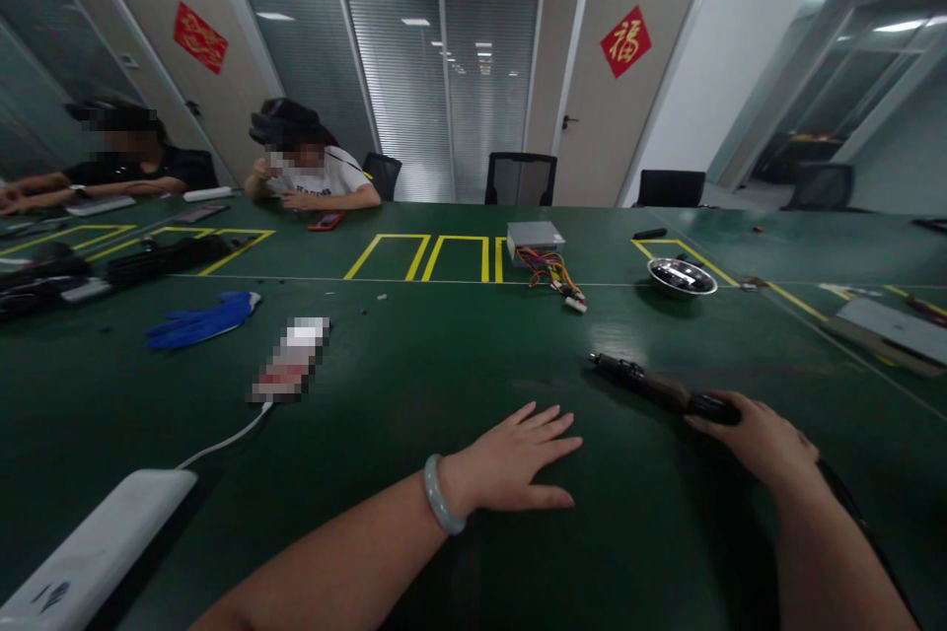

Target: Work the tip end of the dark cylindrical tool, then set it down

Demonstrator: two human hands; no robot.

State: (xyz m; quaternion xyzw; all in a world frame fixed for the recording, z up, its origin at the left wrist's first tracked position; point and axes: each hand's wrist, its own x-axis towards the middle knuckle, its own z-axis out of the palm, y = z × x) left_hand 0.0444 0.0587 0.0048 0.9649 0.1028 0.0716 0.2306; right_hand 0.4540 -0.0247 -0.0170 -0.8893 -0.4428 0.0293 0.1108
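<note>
My left hand lies palm down on the green table, fingers spread and nothing in them; a pale bangle circles the wrist. At the right, my right hand is closed around the rear end of a black electric screwdriver, whose tip points away to the left. A cord trails from it beside my forearm. Farther back stands a grey computer power supply with a bundle of coloured wires spilling forward. To its right is a shiny metal bowl; its contents are hard to make out.
Left of my hands lie a blue glove, a phone on a white cable and a white power bank. Two people sit across the table at the left. Yellow tape outlines mark its far half. A flat grey panel lies far right.
</note>
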